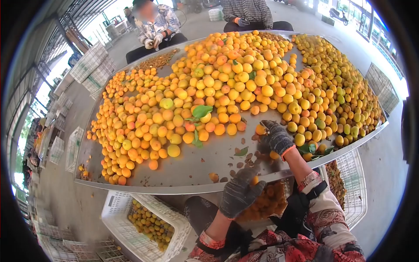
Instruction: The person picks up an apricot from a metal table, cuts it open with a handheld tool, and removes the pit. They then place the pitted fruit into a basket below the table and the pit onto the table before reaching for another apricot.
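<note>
Orange-yellow apricots [209,91] lie heaped across a metal table [187,168]. My right hand [278,137], in a dark knitted glove, reaches over the tabletop at the right of the bare patch, its fingertips beside an apricot [260,129]. Whether it grips that fruit is unclear. Near the front edge, my left hand [241,194], gloved too, is blurred, with a bit of orange fruit [254,180] by its fingers; its hold cannot be made out. Brown pits and scraps are scattered between the hands. Green leaves [202,112] rest on the heap.
A white crate [115,212] with small fruit stands below the table's front edge, another [355,183] at the right. Orange pulp [266,203] lies beneath my hands. Two people [159,26] [248,13] sit across the table. Stacked crates [94,65] stand at the left.
</note>
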Demonstrator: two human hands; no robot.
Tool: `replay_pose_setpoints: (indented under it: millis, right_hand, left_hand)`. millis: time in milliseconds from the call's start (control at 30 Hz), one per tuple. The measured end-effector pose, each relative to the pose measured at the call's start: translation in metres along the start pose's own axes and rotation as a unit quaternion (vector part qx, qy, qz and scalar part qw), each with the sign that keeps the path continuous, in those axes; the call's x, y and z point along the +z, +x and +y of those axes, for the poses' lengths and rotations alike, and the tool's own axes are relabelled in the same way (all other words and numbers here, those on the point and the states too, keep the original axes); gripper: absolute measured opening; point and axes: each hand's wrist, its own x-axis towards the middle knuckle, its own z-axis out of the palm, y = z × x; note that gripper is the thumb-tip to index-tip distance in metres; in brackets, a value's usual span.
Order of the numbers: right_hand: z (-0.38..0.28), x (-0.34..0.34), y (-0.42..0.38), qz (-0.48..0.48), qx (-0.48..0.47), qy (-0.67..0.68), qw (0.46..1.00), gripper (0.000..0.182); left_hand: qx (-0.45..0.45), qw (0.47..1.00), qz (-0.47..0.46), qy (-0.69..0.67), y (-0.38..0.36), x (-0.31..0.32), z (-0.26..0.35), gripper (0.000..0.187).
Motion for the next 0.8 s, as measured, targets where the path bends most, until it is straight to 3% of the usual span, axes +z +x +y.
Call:
replay_pose_setpoints:
  millis: [67, 100, 167, 300, 367, 400, 467, 600, 667, 800]
  right_hand:
    - [-0.004, 0.001, 0.005, -0.096, 0.091, 0.003, 0.991, 0.053]
    - [-0.010, 0.000, 0.007, -0.096, 0.091, 0.004, 0.991, 0.053]
    - [-0.026, -0.008, 0.011, -0.128, 0.152, 0.033, 0.980, 0.054]
    - [-0.032, -0.007, 0.014, -0.157, 0.191, 0.034, 0.968, 0.054]
    - [-0.011, 0.007, 0.017, -0.130, 0.096, 0.014, 0.987, 0.054]
    - [-0.018, 0.005, 0.018, -0.131, 0.094, 0.014, 0.987, 0.054]
    - [-0.037, -0.003, 0.018, -0.136, 0.136, 0.006, 0.981, 0.053]
    - [-0.047, -0.007, 0.009, -0.128, 0.108, 0.017, 0.986, 0.050]
    - [-0.058, -0.011, 0.002, -0.190, 0.103, 0.219, 0.951, 0.058]
    - [-0.098, -0.018, -0.014, -0.274, 0.094, 0.344, 0.893, 0.055]
  left_hand:
    - [-0.085, 0.985, 0.006, -0.152, -0.001, 0.000, 0.000, 0.036]
    - [-0.085, 0.985, 0.006, -0.151, 0.000, 0.002, -0.003, 0.036]
    - [-0.183, 0.904, 0.110, -0.370, 0.001, 0.008, -0.010, 0.035]
    - [-0.265, 0.863, 0.145, -0.404, 0.020, 0.005, -0.021, 0.032]
    - [-0.207, 0.930, 0.162, -0.257, 0.027, 0.011, -0.043, 0.030]
    - [-0.207, 0.930, 0.164, -0.256, 0.032, 0.007, -0.039, 0.030]
    - [-0.338, 0.852, 0.161, -0.365, 0.040, -0.002, -0.028, 0.032]
    - [-0.341, 0.834, 0.171, -0.399, 0.040, -0.001, -0.038, 0.033]
    - [-0.326, 0.848, 0.176, -0.378, 0.041, 0.002, -0.042, 0.035]
    - [-0.322, 0.884, 0.169, -0.295, 0.038, 0.002, -0.047, 0.044]
